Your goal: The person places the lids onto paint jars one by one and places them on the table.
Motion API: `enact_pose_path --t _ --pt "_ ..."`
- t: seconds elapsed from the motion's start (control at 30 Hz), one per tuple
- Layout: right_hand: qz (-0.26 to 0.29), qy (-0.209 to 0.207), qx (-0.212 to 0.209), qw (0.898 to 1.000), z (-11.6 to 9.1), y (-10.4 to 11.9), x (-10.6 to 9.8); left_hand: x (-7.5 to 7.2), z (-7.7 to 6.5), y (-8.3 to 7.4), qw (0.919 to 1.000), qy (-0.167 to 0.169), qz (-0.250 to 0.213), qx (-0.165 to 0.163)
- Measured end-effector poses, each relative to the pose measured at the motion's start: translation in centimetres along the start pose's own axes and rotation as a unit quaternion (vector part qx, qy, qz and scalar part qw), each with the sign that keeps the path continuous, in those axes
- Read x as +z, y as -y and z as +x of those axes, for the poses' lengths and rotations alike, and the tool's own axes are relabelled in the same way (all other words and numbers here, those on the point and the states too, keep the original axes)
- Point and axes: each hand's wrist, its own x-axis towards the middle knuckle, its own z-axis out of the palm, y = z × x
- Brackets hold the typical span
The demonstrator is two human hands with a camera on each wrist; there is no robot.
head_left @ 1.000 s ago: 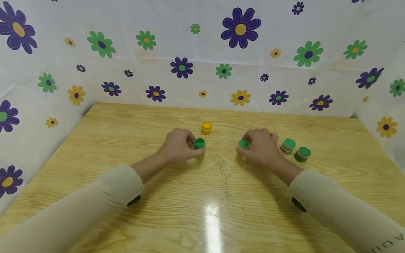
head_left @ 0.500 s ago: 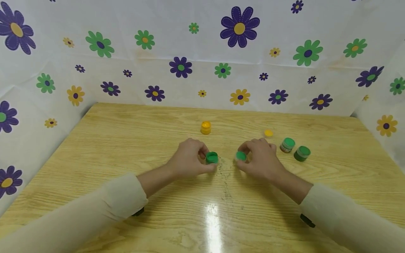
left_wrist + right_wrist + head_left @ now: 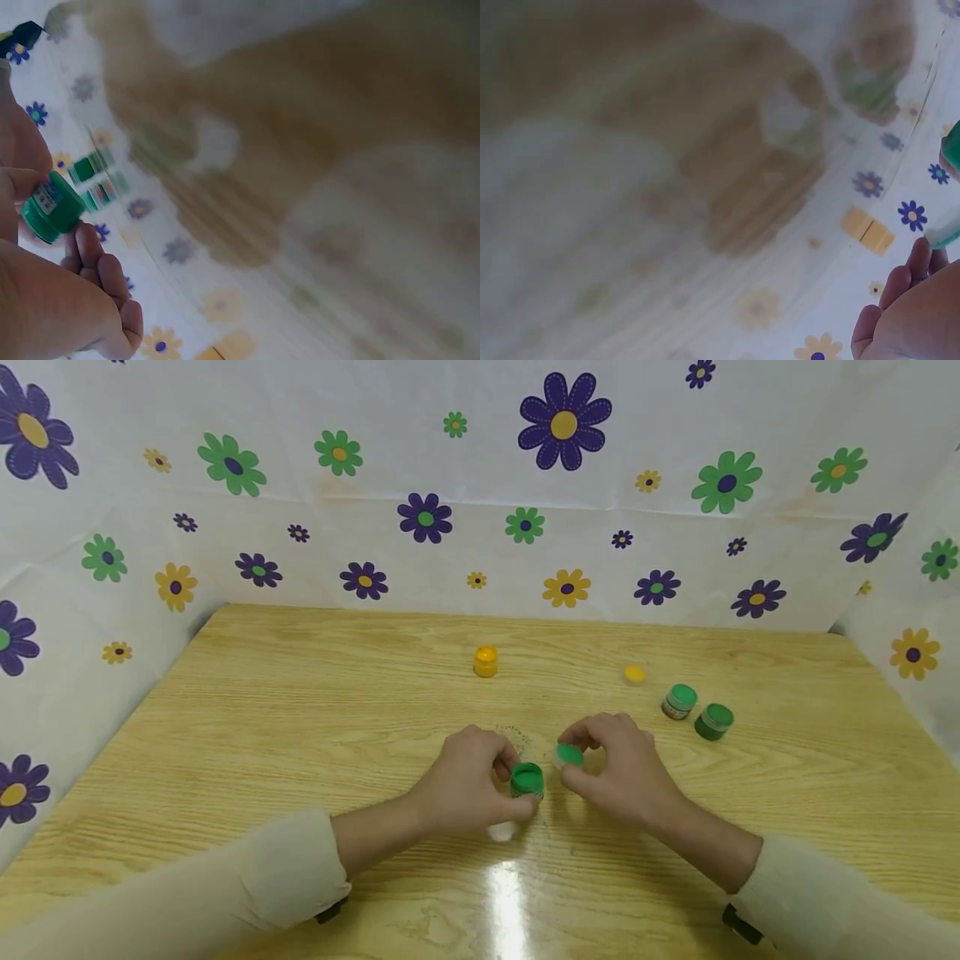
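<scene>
My left hand (image 3: pixel 471 781) grips a small green paint jar (image 3: pixel 527 782) between thumb and fingers, its top uncovered and green paint showing inside. In the left wrist view the label on the jar (image 3: pixel 54 208) faces the camera. Just to the right, my right hand (image 3: pixel 624 768) pinches a lid (image 3: pixel 568 755) with a pale rim and a green face. Only a sliver of that lid (image 3: pixel 945 235) enters the right wrist view, at the fingertips. Jar and lid are a small gap apart, low over the wooden table (image 3: pixel 337 693).
Farther back stands an uncovered orange-yellow paint jar (image 3: pixel 486 663). A yellow lid (image 3: pixel 634 674) lies to its right. Two covered green jars, one lighter (image 3: pixel 679 702) and one darker (image 3: pixel 714 722), stand at the right. Flowered cloth (image 3: pixel 480 468) hangs behind the table.
Both hands have come toward the person. My left hand has carried the green jar rightward, closer to the lid in my right hand. The yellow lid, formerly mostly hidden, is uncovered to view.
</scene>
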Motion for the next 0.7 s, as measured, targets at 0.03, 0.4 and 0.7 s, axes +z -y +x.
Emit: enact_pose_path --t 0.03,0.4,0.7 --pt "0.006 -0.005 -0.005 1.000 -0.2 0.1 0.0 0.2 -0.2 -0.2 1.0000 -0.001 0.004 0.005" --pt "-0.005 -0.091 -0.195 0.977 -0.1 -0.7 0.6 0.6 -0.4 -0.1 0.9845 -0.032 0.153 0.078" --pt "-0.045 -0.072 -0.320 0.944 0.2 -0.6 1.0 0.9 -0.3 0.4 0.9600 -0.062 0.228 0.151"
